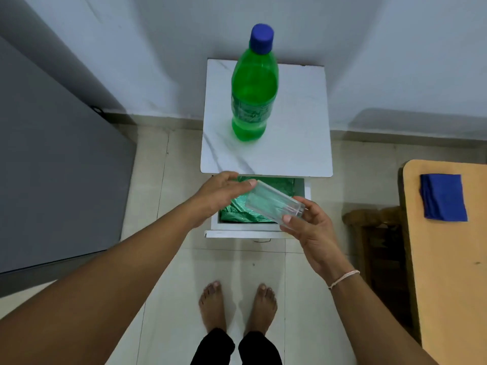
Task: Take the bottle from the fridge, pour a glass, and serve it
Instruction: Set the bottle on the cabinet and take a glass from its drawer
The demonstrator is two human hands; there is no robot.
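Observation:
A green plastic bottle [252, 85] with a blue cap stands upright on the white marble-look top of a small cabinet [295, 143]. A clear empty glass [274, 202] lies tilted on its side in the air above the cabinet's open drawer [245, 231]. My right hand [308, 230] grips the glass at its base end. My left hand [224, 193] reaches in from the left with fingers spread, its fingertips touching the glass's far end.
The drawer is lined with green shiny wrapping [266, 184]. A grey fridge door [52, 164] fills the left. A wooden table [448, 259] with a folded blue cloth [442, 197] is at the right, a dark wooden chair [376, 233] beside it. My bare feet stand on the tiled floor.

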